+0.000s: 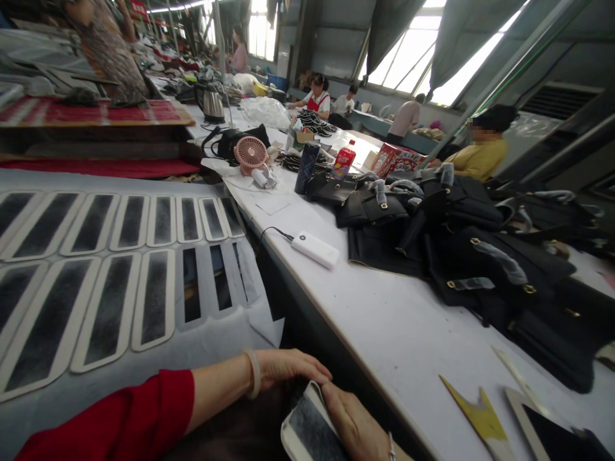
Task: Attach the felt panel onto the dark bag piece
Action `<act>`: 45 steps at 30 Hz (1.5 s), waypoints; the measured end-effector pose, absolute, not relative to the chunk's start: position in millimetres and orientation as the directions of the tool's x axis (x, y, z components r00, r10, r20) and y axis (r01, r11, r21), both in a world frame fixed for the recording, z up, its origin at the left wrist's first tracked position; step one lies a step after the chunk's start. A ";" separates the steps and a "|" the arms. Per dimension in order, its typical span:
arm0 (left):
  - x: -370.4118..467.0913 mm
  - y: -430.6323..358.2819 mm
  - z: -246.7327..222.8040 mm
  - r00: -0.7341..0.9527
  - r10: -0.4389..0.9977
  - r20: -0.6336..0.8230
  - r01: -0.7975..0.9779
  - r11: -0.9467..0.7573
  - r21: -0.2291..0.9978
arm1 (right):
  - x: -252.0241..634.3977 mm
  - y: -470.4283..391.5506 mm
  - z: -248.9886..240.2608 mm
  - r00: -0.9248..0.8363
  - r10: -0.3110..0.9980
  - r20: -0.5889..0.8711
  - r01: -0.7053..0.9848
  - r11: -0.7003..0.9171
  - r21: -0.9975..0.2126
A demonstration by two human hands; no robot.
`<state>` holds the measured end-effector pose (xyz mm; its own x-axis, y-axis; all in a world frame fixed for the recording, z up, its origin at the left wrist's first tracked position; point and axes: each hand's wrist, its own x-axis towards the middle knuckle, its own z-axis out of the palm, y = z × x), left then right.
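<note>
A flat oblong piece [310,432] with a pale border and a dark, fuzzy middle sits at the bottom edge of the view, low in front of the person and just short of the bench [384,320], held between both hands. The right hand [353,422] lies along its right edge with the fingers pressed flat on the border, which steadies it from that side; the left hand [288,366], wrist ringed by a pale bangle [254,373] below a red sleeve [125,419], curls over its top end, fingertips touching the rim (more a light pinch than a fist). To the left, many like pieces [96,275] lie in two neat rows on a grey sheet, spaced apart, probably so that none touch. On the bench lie a white power bank [314,248] with its cable, a heap of black bags [456,250], a yellow template [475,413] and a pink fan [250,153]; other people sit working farther back.
</note>
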<state>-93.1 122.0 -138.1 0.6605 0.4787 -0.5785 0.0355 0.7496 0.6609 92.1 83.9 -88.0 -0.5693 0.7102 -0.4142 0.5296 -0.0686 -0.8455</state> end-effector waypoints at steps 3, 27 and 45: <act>-87.5 119.3 -148.0 0.635 0.493 -0.595 0.027 0.755 0.655 | 88.6 86.1 -85.8 -0.593 0.698 -0.400 0.499 -0.071 -0.863; -67.4 157.1 -67.0 0.768 0.372 -0.521 0.622 -0.242 0.744 | 179.8 41.3 -69.8 -0.468 0.599 -0.650 0.773 -0.078 -0.629; -48.0 159.6 -59.2 0.786 0.335 -0.519 0.618 -0.400 0.677 | 149.1 64.2 -68.4 -0.485 0.676 -0.554 0.712 -0.063 -0.700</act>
